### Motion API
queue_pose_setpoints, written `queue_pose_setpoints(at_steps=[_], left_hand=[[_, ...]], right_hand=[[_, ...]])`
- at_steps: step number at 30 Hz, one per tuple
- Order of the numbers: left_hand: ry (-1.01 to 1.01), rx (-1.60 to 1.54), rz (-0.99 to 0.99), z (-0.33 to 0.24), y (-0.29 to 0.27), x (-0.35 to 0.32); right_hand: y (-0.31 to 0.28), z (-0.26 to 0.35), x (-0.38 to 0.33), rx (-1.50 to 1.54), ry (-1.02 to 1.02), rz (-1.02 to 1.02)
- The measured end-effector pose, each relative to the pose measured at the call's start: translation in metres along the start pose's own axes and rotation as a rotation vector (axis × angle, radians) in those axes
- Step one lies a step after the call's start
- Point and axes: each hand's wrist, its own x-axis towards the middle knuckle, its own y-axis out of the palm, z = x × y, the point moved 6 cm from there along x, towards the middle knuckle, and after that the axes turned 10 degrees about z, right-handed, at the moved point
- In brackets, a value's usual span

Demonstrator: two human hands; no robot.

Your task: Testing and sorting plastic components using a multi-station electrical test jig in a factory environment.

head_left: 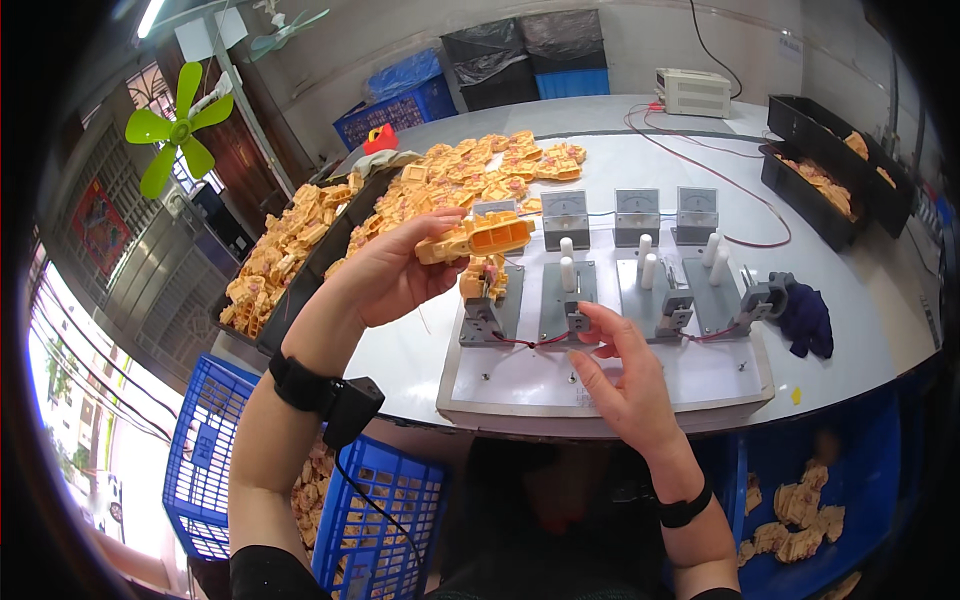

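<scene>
Pale walls (650,60) enclose a light-topped table (870,290) that carries the work. At far left, a green fan (180,131) is mounted above a long black bin (305,292) filled with yellow parts. Below, at near left, two blue baskets (205,440) stand beside the table. Left hand (395,270): grasps a yellow part (500,235) between thumb and fingers, raised above the left end of the fixture base (520,378). Loose yellow parts (445,175) cover the far left tabletop. The leftmost fixture station bears another yellow part (485,280); meters (565,215) line the far side. Right hand (625,375): positioned at the grey clamp (577,318) of the second station, thumb and index finger spread; whether it grips the clamp cannot be told. To the right are a boxy instrument (697,93) at the far side, a dark cloth (805,318) beside the fixture, a blue bin (870,450) at near right, and black trays (800,190) at far right.
</scene>
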Motion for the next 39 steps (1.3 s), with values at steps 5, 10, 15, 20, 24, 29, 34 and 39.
queue_pose_setpoints(at_steps=[5,10,15,20,24,29,34,39], left_hand=[[-0.078,0.030,-0.041,0.000,-0.003,0.027],[-0.094,0.025,-0.068,0.000,0.001,0.039],[-0.130,0.083,0.035,-0.001,-0.010,0.054],[-0.133,0.121,0.015,-0.004,-0.005,0.068],[-0.166,0.146,-0.003,-0.003,-0.009,0.080],[-0.134,0.296,-0.030,-0.003,-0.003,0.091],[0.087,0.897,-0.118,-0.005,0.032,0.102],[0.272,1.403,-0.033,0.002,0.067,0.090]], right_hand=[[-0.006,-0.002,0.001,0.052,0.005,0.034],[-0.007,0.001,0.001,0.082,-0.014,0.084],[-0.007,0.004,0.001,0.070,-0.044,0.074],[-0.007,0.003,0.000,0.079,-0.038,0.072],[-0.007,0.004,0.000,0.100,-0.056,0.070],[-0.005,0.004,0.001,0.122,-0.069,0.066],[-0.005,0.004,0.000,0.117,-0.085,0.063],[-0.006,0.004,0.000,0.103,-0.114,0.048]])
